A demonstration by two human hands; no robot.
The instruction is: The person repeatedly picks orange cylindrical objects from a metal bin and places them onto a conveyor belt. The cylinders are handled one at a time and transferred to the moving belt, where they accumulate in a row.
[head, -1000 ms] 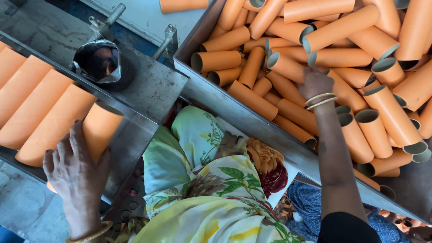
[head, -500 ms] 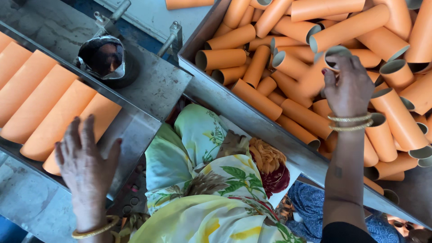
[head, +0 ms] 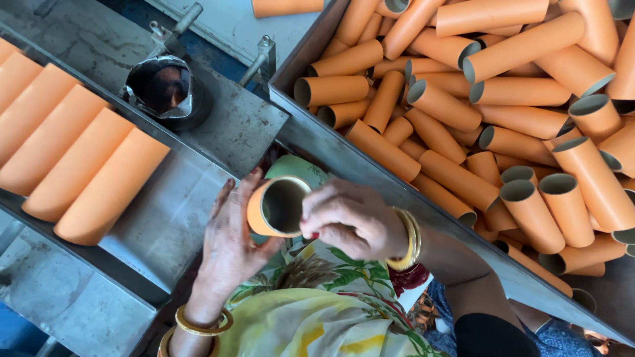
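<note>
Orange tube [head: 276, 207] sits end-on between both hands above the lap: left hand [head: 231, 241] cups it, fingers curled round; right hand [head: 349, 221] pinches its rim. Judged: a check or handover step; next it needs laying beside the row [head: 79, 165] on the metal surface [head: 178, 211].

Orange cardboard tubes [head: 509, 125] heaped in a metal bin [head: 370, 168] at right, open ends facing many ways. Four more orange tubes [head: 73, 158] lying side by side on a grey metal tray [head: 178, 211] at left. Foil-lined round cup [head: 161, 86] beyond, near two metal brackets [head: 264, 53]. Floral yellow-green cloth [head: 317, 311] below.
</note>
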